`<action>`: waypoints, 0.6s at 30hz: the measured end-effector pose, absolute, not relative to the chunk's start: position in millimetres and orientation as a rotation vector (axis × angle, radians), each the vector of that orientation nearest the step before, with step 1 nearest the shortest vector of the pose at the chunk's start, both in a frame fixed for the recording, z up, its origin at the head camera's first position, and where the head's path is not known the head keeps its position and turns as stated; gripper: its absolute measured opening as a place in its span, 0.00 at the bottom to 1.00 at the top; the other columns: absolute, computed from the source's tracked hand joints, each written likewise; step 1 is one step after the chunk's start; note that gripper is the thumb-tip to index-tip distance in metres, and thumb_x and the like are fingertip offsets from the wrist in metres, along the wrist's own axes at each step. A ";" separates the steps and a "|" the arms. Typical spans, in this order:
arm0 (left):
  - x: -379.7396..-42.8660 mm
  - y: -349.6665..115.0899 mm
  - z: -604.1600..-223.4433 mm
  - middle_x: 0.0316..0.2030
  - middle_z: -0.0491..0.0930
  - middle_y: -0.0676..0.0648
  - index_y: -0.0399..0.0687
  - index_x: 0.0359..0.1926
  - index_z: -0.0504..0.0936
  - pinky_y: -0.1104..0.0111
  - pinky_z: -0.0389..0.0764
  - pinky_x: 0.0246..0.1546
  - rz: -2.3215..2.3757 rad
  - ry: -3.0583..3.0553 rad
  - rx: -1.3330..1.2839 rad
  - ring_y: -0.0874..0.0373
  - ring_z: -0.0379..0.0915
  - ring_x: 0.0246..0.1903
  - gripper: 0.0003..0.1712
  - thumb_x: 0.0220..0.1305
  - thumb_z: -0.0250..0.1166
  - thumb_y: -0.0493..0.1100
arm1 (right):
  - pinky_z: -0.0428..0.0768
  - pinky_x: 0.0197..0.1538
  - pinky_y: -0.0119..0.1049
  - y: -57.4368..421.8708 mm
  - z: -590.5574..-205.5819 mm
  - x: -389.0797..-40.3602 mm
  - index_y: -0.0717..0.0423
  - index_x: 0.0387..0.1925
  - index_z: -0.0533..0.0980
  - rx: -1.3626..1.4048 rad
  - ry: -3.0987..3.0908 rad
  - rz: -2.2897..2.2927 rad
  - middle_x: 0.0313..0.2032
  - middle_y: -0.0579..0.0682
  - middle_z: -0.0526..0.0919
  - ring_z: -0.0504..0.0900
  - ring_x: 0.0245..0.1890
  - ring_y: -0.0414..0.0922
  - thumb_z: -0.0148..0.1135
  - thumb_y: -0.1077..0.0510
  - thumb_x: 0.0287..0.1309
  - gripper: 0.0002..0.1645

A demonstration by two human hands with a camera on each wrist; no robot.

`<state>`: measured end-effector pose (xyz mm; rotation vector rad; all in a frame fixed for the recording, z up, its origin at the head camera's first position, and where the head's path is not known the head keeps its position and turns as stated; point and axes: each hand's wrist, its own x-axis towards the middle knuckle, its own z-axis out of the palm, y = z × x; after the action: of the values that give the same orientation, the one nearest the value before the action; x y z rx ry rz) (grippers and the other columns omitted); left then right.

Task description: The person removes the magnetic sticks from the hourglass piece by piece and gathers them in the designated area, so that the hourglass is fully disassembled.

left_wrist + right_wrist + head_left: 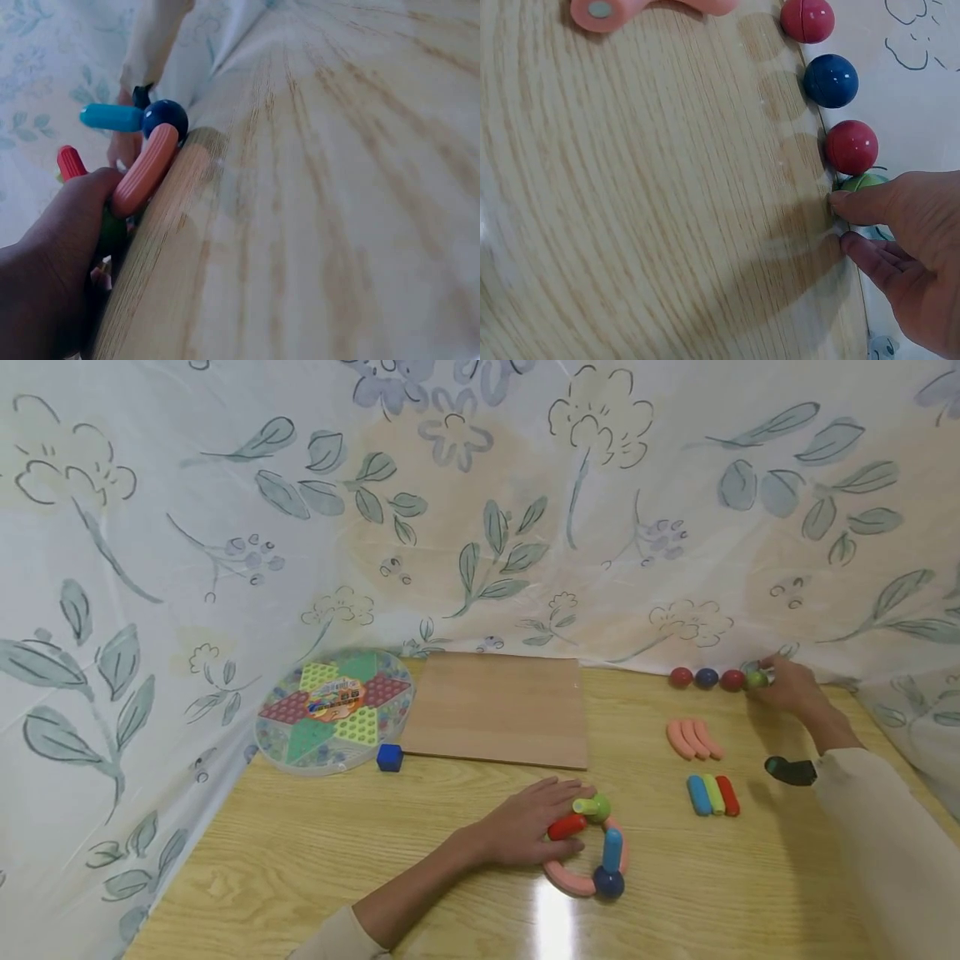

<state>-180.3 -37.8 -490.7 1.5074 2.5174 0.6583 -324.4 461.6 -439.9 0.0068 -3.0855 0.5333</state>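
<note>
My left hand [525, 824] holds a ring of pink curved magnetic sticks [570, 882] and balls on the table. Upright sticks rise from it: a red stick [567, 827] by my fingers, a yellow-green one on a green ball [598, 808], and a blue stick [612, 850] on a dark blue ball [609, 882]. In the left wrist view my thumb lies against a pink curved stick [148, 171]. My right hand [789, 687] is at the back edge, thumb and fingers around a loose green ball [864, 182], which the thumb partly hides. Beside it stands a red ball [852, 148].
Another blue ball [707, 677] and red ball [681, 677] continue the row. Nearer lie pink curved sticks [693, 739] and blue, yellow-green and red straight sticks [713, 795]. A brown board [498, 710], a round game box [333, 710] and a blue cube [389, 757] lie left.
</note>
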 end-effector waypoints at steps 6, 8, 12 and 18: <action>-180.0 -38.2 -490.3 0.82 0.59 0.53 0.52 0.82 0.59 0.58 0.50 0.85 0.666 2.512 1.499 0.58 0.50 0.83 0.38 0.79 0.50 0.60 | 0.69 0.61 0.75 462.5 -440.5 -323.1 0.86 0.59 0.61 0.044 -3.079 0.527 0.55 0.88 0.68 0.68 0.55 0.83 0.66 0.62 0.60 0.37; -180.0 -38.0 -490.0 0.82 0.59 0.53 0.52 0.82 0.59 0.58 0.50 0.85 0.663 2.515 1.502 0.58 0.50 0.83 0.38 0.79 0.49 0.60 | 0.68 0.61 0.75 463.2 -440.5 -323.0 0.86 0.59 0.62 0.048 -3.071 0.522 0.55 0.88 0.68 0.69 0.55 0.83 0.66 0.63 0.59 0.37; -179.9 -37.3 -489.4 0.82 0.58 0.53 0.52 0.82 0.58 0.58 0.50 0.85 0.656 2.519 1.511 0.58 0.50 0.83 0.38 0.79 0.49 0.60 | 0.68 0.61 0.75 464.3 -439.8 -321.9 0.86 0.59 0.61 0.041 -3.082 0.516 0.55 0.88 0.68 0.68 0.55 0.83 0.66 0.61 0.59 0.38; -179.5 -35.7 -489.9 0.82 0.58 0.53 0.52 0.82 0.58 0.58 0.49 0.85 0.669 2.506 1.508 0.58 0.49 0.83 0.38 0.79 0.50 0.60 | 0.67 0.64 0.75 465.7 -434.5 -319.0 0.85 0.63 0.57 0.002 -3.149 0.533 0.59 0.87 0.64 0.66 0.59 0.83 0.68 0.58 0.61 0.44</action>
<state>-179.5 -35.7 -489.9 1.5078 2.5059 0.6688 -319.0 465.7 -434.5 0.0017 -3.1492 0.5332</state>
